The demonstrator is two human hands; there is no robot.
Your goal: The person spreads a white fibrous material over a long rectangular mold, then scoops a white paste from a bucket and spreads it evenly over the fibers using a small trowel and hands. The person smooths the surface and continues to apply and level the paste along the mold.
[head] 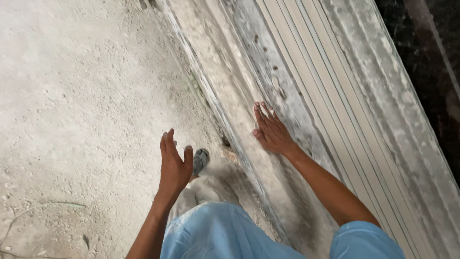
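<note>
Right hand (pixel 272 132) flat on dusty ledge (pixel 249 96), left hand (pixel 173 163) free

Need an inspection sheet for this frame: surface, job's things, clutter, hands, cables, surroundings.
Surface: dusty concrete floor, gritty.
Job's things: stack of long grey-white boards, dust-coated, edges ridged, lying diagonally.
Clutter: thin twigs on the floor at lower left.
Hands: right hand flat on the boards, fingers spread; left hand open in the air, holding nothing.
Cables: nothing seen.
Surroundings: grey shoe below the left hand; dark area beyond the boards.
</note>
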